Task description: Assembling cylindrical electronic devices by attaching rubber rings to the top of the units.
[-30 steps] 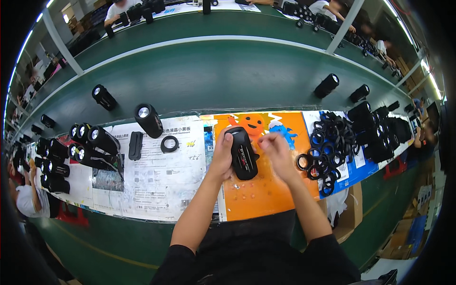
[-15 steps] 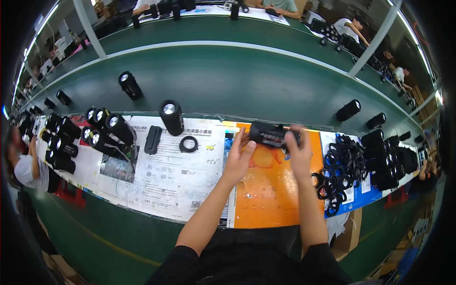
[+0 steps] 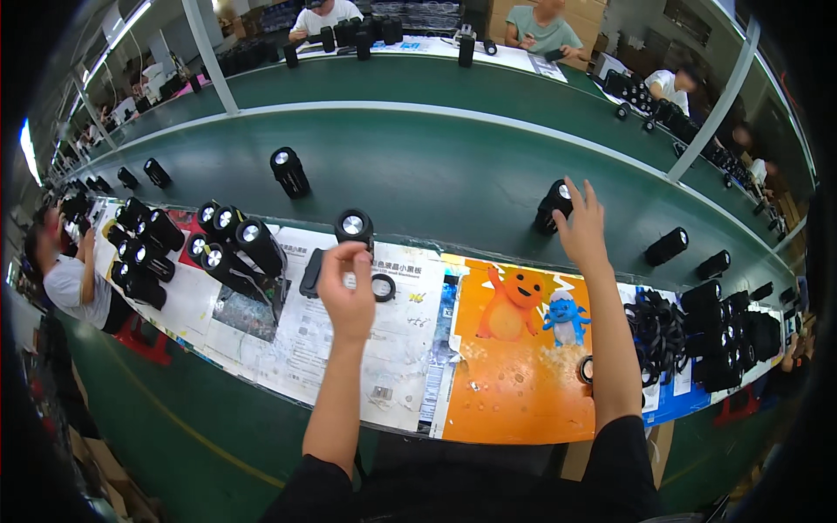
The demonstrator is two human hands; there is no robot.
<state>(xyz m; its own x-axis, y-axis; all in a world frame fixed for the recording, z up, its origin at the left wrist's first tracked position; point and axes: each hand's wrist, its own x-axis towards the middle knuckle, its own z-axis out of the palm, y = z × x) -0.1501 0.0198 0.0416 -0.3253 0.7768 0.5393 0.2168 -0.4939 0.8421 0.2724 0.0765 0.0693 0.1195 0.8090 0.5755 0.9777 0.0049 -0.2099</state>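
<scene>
My right hand [image 3: 582, 228] reaches out over the green surface with its fingers spread. Just beside it stands a black cylindrical speaker [image 3: 549, 209] with a silver disc on its top; the thumb overlaps its edge, and whether they touch is unclear. My left hand [image 3: 347, 295] is over the white board, its fingers loosely bent and nothing visible in them. Right behind those fingers stands another black speaker [image 3: 354, 225], partly covered by them. A black ring [image 3: 383, 288] lies to the right of this hand, and a long black rounded piece [image 3: 311, 274] to its left.
Several speakers [image 3: 260, 246] cluster on the left of the bench. An orange board [image 3: 514, 405] with cartoon figures lies before me. Black rings [image 3: 654, 327] are heaped at right, beside more speakers [image 3: 715, 336]. A co-worker [image 3: 65, 275] sits at far left; others work across the green surface [image 3: 418, 170].
Both hands held a speaker above the orange board; it now stands upright on the green surface. My right hand went forward, and my left moved left toward another speaker. The view has shifted.
</scene>
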